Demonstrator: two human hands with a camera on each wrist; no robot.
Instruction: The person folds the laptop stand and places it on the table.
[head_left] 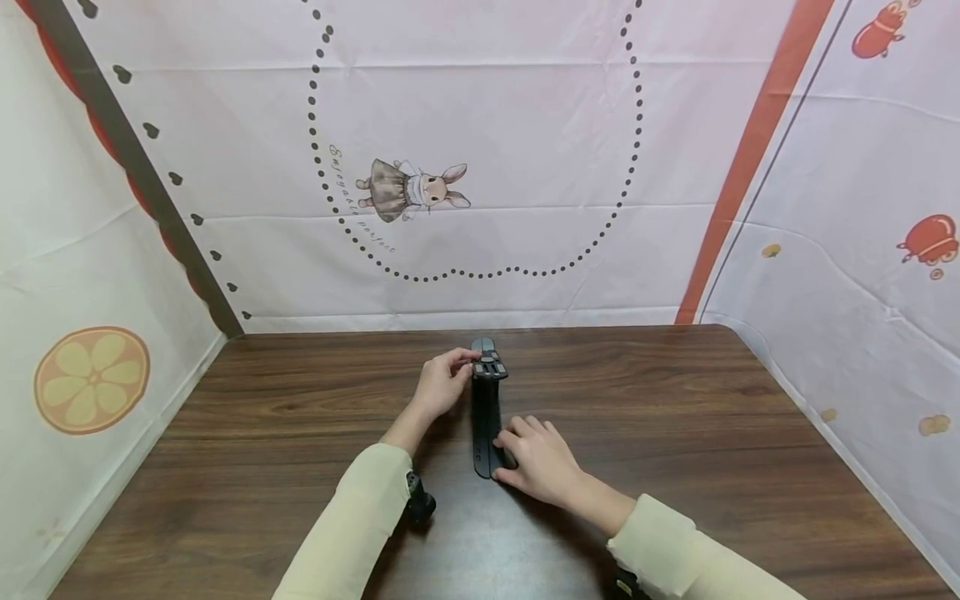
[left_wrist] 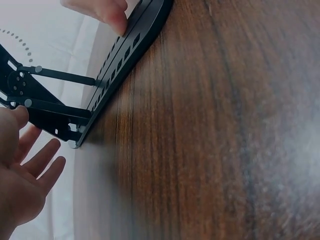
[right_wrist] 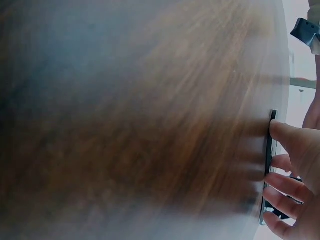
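A black folding stand [head_left: 486, 417] stands on the table, its slotted base lying lengthwise and its upper panel raised at the far end. Two struts [left_wrist: 60, 76] join base and panel in the left wrist view. My left hand [head_left: 442, 382] pinches the left edge of the raised panel, thumb by a strut joint; its other fingers spread loosely below. At the near end, my right hand [head_left: 542, 460] holds the right side of the base. In the right wrist view its thumb [right_wrist: 285, 132] and bent fingers lie along the base's edge [right_wrist: 268, 150].
The brown wood-grain table [head_left: 300, 400] runs back to a printed white cloth [head_left: 525, 150] with a rabbit drawing. More cloth hangs at both sides. A small black camera [head_left: 420, 500] is strapped to the left wrist.
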